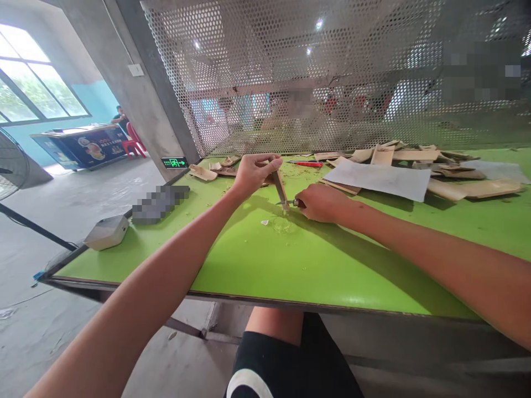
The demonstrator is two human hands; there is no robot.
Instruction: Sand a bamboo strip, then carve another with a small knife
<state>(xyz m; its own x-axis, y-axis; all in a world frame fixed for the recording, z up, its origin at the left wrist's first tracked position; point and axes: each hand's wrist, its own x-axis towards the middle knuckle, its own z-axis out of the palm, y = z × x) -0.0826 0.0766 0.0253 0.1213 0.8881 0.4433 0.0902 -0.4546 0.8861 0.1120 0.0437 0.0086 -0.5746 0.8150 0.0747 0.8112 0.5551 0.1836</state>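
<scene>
My left hand [254,176] pinches the upper end of a narrow brown strip [279,189], which looks like bamboo or wood and slants down to the green tabletop. Closed around the handle of a small knife [295,203], my right hand [319,202] rests low over the table. The knife's thin blade points left and meets the lower end of the strip; whether it is cutting in cannot be made out. Fine pale shavings [282,225] lie just below that end, with a small white scrap [264,223] beside them.
Curved brown pieces [452,190] and a white sheet [379,179] lie at the right. More pieces [203,172] sit back left, and a red-handled tool [309,164] lies behind my hands. A white box [107,232] stands near the left edge. A perforated metal screen [257,72] closes the back.
</scene>
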